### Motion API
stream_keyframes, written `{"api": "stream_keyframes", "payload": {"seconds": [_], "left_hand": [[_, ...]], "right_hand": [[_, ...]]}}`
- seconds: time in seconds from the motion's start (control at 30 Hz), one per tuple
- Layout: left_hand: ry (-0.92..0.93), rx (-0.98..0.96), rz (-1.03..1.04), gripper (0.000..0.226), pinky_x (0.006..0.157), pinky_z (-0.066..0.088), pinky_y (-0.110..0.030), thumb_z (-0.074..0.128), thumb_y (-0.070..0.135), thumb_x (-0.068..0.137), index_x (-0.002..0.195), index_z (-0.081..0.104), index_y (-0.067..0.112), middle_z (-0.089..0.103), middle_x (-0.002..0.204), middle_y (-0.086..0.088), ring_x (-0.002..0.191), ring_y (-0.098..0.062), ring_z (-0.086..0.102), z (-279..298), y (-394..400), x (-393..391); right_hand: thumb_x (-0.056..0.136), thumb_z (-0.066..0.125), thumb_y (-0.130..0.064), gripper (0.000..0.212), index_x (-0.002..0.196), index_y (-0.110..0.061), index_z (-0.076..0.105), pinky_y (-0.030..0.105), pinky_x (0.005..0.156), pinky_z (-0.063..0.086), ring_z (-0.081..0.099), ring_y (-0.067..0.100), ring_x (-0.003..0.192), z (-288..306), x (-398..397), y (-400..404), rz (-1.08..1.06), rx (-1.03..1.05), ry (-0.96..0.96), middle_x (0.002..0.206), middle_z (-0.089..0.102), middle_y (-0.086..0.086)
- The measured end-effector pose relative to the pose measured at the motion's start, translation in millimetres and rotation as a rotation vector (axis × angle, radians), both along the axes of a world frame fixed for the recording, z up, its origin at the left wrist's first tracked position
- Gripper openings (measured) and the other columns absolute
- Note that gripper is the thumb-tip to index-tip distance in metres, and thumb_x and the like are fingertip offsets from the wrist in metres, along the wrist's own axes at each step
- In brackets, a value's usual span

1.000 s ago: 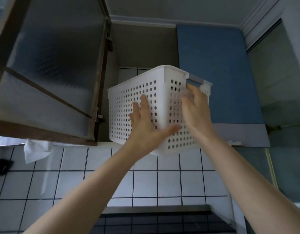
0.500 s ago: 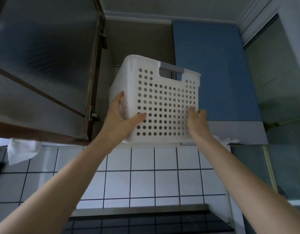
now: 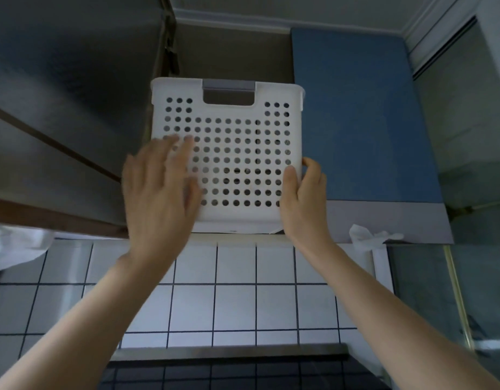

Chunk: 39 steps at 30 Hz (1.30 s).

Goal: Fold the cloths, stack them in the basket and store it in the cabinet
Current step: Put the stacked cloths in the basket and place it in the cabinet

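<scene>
**Basket at the mouth of the wall cabinet, both hands on its near face**

The left hand [image 3: 158, 192] is motion-blurred, its fingers straight and spread flat over the near wall of the white perforated plastic basket [image 3: 232, 153], at about 8 o'clock on that face; it curls round nothing. The right hand [image 3: 302, 204] grips the basket's lower corner at 4 o'clock, thumb on the front wall and the other fingers wrapped round the side edge.

The basket stands upright with its holed wall square to the camera and a grey-topped cut-out handle [image 3: 228, 88] at 12 o'clock on its rim. Its base rests on the bottom ledge of the open wall cabinet [image 3: 232, 49], whose dark interior rises behind it. What lies inside the basket cannot be made out through the holes.

At 9 o'clock from the basket the brown-framed frosted-glass cabinet door [image 3: 68, 114] swings open toward the viewer. At 3 o'clock a flat blue cabinet door [image 3: 361, 122] is closed. At 6 o'clock white square wall tiles [image 3: 234, 305] with dark grout run down to a grey ledge. A crumpled white cloth [image 3: 367, 235] lies at 4 o'clock, just under the blue door, and another piece of white cloth [image 3: 15, 249] hangs at 8 o'clock below the glass door.
</scene>
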State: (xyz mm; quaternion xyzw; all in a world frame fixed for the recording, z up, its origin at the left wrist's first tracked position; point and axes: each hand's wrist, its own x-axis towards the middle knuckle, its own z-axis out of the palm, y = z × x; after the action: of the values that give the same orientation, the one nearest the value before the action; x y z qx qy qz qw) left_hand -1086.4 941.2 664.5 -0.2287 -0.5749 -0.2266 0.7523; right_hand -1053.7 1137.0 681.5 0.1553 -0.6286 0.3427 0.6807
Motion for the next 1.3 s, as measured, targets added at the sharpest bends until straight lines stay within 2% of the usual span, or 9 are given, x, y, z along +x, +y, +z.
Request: {"api": "stream_keyframes", "payload": {"seconds": [0.1, 0.2, 0.4, 0.53, 0.6, 0.73, 0.83, 1.03, 1.3], "left_hand": [[0.012, -0.267, 0.220, 0.053, 0.114, 0.017, -0.057, 0.037, 0.041, 0.096, 0.143, 0.039, 0.018, 0.037, 0.149, -0.009, 0.142, -0.032, 0.025, -6.6, 22.3, 2.7], [-0.077, -0.346, 0.329, 0.062, 0.113, 0.015, -0.061, 0.029, 0.054, 0.095, 0.148, 0.029, 0.022, 0.029, 0.154, -0.009, 0.144, -0.034, 0.018, -8.5, 39.0, -6.2], [-0.141, -0.355, 0.445, 0.063, 0.110, 0.013, -0.065, 0.025, 0.057, 0.096, 0.150, 0.022, 0.024, 0.026, 0.156, -0.007, 0.145, -0.036, 0.015, -10.1, 52.6, -36.1], [-0.203, -0.408, 0.468, 0.060, 0.109, 0.016, -0.067, 0.029, 0.054, 0.096, 0.148, 0.028, 0.024, 0.030, 0.154, -0.007, 0.144, -0.036, 0.019, -9.2, 56.9, -67.8], [-0.250, -0.420, 0.477, 0.055, 0.108, 0.019, -0.067, 0.032, 0.048, 0.098, 0.147, 0.030, 0.025, 0.030, 0.154, -0.005, 0.144, -0.036, 0.019, -12.1, 54.0, -87.6], [-0.389, -0.448, 0.460, 0.055, 0.108, 0.023, -0.066, 0.031, 0.045, 0.097, 0.149, 0.025, 0.028, 0.024, 0.157, -0.001, 0.145, -0.032, 0.016, -20.7, 46.8, -120.3], [-0.485, -0.447, 0.439, 0.059, 0.108, 0.026, -0.064, 0.016, 0.053, 0.095, 0.149, 0.021, 0.031, 0.023, 0.157, 0.002, 0.145, -0.030, 0.016, -22.9, 42.0, -138.0], [-0.569, -0.496, 0.424, 0.085, 0.115, 0.008, -0.059, -0.022, 0.069, 0.075, 0.150, -0.002, 0.034, -0.007, 0.160, 0.006, 0.147, -0.027, -0.009, -27.1, 37.4, -164.1], [-0.563, -0.493, 0.429, 0.081, 0.116, 0.004, -0.057, -0.006, 0.068, 0.080, 0.151, 0.007, 0.031, 0.002, 0.160, 0.002, 0.147, -0.028, -0.003, -29.9, 35.9, -171.8]], "right_hand": [[0.100, 0.033, -0.037, 0.040, 0.130, -0.013, 0.042, 0.033, 0.090, 0.046, 0.046, 0.010, 0.098, 8.6, -3.8, 4.6, 0.015, 0.009, -0.001, 0.117, 0.048, 0.004], [0.101, 0.030, -0.036, 0.038, 0.130, -0.016, 0.045, 0.029, 0.090, 0.044, 0.050, 0.010, 0.101, 14.4, -9.3, 11.8, 0.012, 0.061, 0.023, 0.114, 0.052, 0.000], [0.102, 0.025, -0.040, 0.051, 0.150, -0.027, 0.014, 0.026, 0.103, 0.039, 0.045, 0.009, 0.125, 12.1, -33.2, 32.0, 0.006, 0.227, -0.082, 0.146, 0.039, -0.006], [0.101, 0.031, -0.038, 0.057, 0.151, -0.029, 0.004, 0.013, 0.077, 0.047, 0.056, 0.005, 0.096, 11.9, -55.4, 37.7, 0.084, 0.232, -0.300, 0.125, 0.048, -0.009], [0.101, 0.035, -0.036, 0.054, 0.150, -0.024, 0.014, 0.012, 0.068, 0.044, 0.056, 0.005, 0.089, 13.3, -70.7, 39.6, 0.095, 0.212, -0.405, 0.122, 0.053, -0.006], [0.101, 0.038, -0.032, 0.041, 0.136, -0.012, 0.037, 0.027, 0.082, 0.044, 0.056, 0.020, 0.112, 25.3, -99.5, 35.5, 0.050, 0.160, -0.612, 0.133, 0.054, 0.007], [0.101, 0.040, -0.026, 0.036, 0.133, -0.009, 0.041, 0.027, 0.081, 0.040, 0.054, 0.023, 0.115, 35.0, -116.5, 28.2, 0.035, 0.169, -0.679, 0.133, 0.054, 0.009], [0.100, 0.044, -0.022, 0.034, 0.130, -0.006, 0.048, 0.028, 0.084, 0.043, 0.056, 0.025, 0.114, 43.3, -149.2, 26.0, 0.021, 0.187, -0.725, 0.131, 0.056, 0.010], [0.097, 0.051, -0.022, 0.033, 0.126, -0.007, 0.054, 0.029, 0.082, 0.048, 0.060, 0.023, 0.108, 42.8, -169.3, 33.7, 0.038, 0.171, -0.658, 0.125, 0.061, 0.009]]}}
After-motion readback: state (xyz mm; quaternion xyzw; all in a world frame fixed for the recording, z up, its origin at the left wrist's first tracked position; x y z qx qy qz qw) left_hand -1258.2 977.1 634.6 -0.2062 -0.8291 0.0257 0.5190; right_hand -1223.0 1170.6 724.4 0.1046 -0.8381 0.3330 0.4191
